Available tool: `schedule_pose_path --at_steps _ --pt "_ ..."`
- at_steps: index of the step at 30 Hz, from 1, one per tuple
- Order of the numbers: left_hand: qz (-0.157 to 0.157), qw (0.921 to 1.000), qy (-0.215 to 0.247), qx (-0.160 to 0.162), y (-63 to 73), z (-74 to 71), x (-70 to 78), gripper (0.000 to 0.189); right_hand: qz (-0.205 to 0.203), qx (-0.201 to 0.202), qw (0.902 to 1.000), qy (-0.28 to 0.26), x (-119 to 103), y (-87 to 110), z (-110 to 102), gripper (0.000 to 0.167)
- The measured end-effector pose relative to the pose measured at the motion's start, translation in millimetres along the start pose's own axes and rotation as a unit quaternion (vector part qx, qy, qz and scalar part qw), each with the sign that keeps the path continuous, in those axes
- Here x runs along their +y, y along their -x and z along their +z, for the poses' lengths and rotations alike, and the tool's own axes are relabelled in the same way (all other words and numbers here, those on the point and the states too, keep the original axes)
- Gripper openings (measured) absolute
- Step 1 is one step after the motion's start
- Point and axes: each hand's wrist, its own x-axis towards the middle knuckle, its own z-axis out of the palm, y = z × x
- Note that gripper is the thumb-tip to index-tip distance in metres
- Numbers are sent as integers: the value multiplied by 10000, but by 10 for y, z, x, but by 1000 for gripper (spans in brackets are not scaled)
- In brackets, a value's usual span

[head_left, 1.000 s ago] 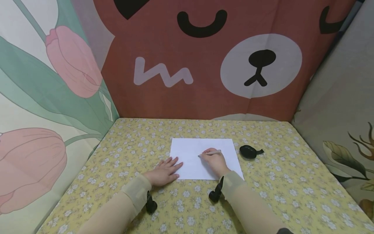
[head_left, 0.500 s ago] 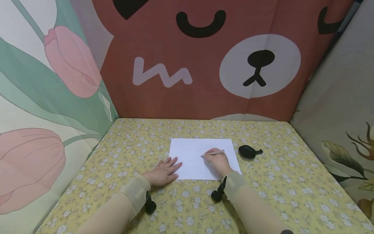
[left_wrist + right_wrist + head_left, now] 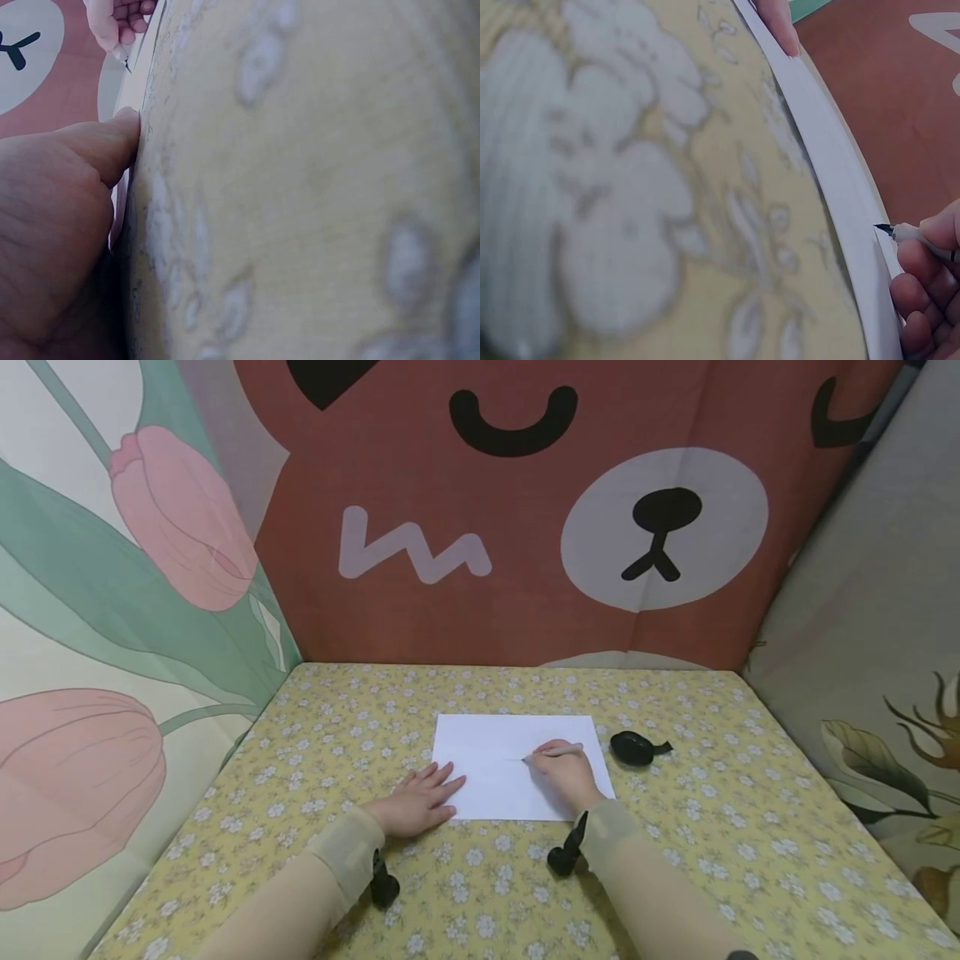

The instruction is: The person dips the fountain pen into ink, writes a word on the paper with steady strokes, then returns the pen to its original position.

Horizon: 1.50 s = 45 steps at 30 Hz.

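Note:
A white sheet of paper (image 3: 487, 735) lies on the cloth. My left hand (image 3: 414, 802) rests at its lower left corner, fingers spread and straight on the edge; in the left wrist view the thumb (image 3: 112, 146) lies beside the sheet. My right hand (image 3: 567, 777) pinches a light-coloured pen (image 3: 561, 750) over the right half of the paper. The right wrist view shows the dark pointed tip of the pen (image 3: 907, 234) at the sheet's surface. A thin, faint line (image 3: 513, 760) runs left from the tip.
To the right of the paper lies a black rounded object (image 3: 632, 749) with a short tail; its kind is unclear. A yellow floral cloth (image 3: 360, 718) covers the table. A printed bear backdrop (image 3: 420, 618) stands behind, with patterned side panels.
My right hand has slid slightly right across the paper with the pen, and a faint line now shows left of the tip. The left hand has stayed in place on the sheet.

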Motion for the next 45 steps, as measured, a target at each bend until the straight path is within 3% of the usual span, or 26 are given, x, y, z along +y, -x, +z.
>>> schedule_pose_path --at_steps 30,39,45 --pt "-29 10000 1 4 1 0 3 58 80 319 9995 25 113 15 -196 21" --pt "-32 10000 20 -13 -8 -3 2 58 229 523 9962 -652 123 -4 -192 20" --pt "4 10000 43 7 1 -11 8 58 252 556 9959 -672 79 3 -170 19"
